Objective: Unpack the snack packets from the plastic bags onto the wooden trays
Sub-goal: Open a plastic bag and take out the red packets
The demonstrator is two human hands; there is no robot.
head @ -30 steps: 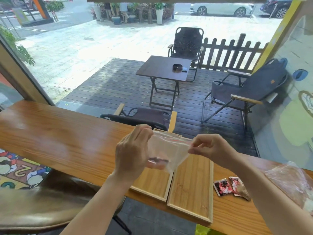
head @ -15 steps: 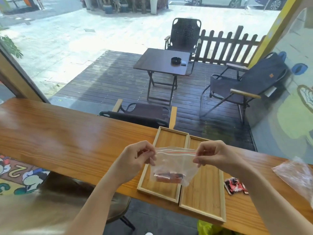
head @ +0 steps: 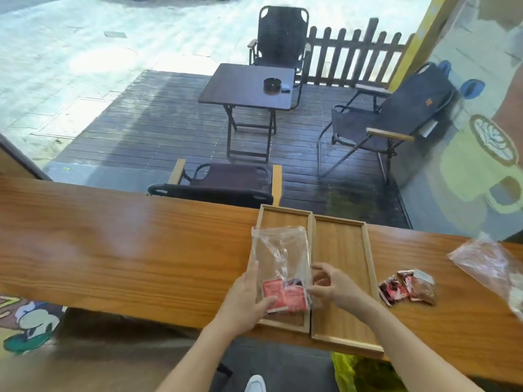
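Two wooden trays lie side by side on the wooden counter, a left tray (head: pixel 283 217) and a right tray (head: pixel 342 250). A clear plastic bag (head: pixel 278 250) lies flat on the left tray, with red snack packets (head: pixel 287 297) inside at its near end. My left hand (head: pixel 244 302) grips the bag's near left side, thumb pressed on top over the packets. My right hand (head: pixel 332 284) hovers over the right tray's near part. Its fingers are spread and curled beside the bag's right edge, with the thumb by the packets.
A few loose snack packets (head: pixel 407 285) lie on the counter (head: pixel 127 250) right of the trays. Another clear plastic bag (head: pixel 492 267) lies at the far right. A yellow-green bag (head: pixel 356 372) sits below the counter's near edge. A window runs along the counter's far edge.
The bag was held up between both hands by its top edge; it now lies flat on the left tray. My right hand has released it, and my left hand has shifted to its near side.
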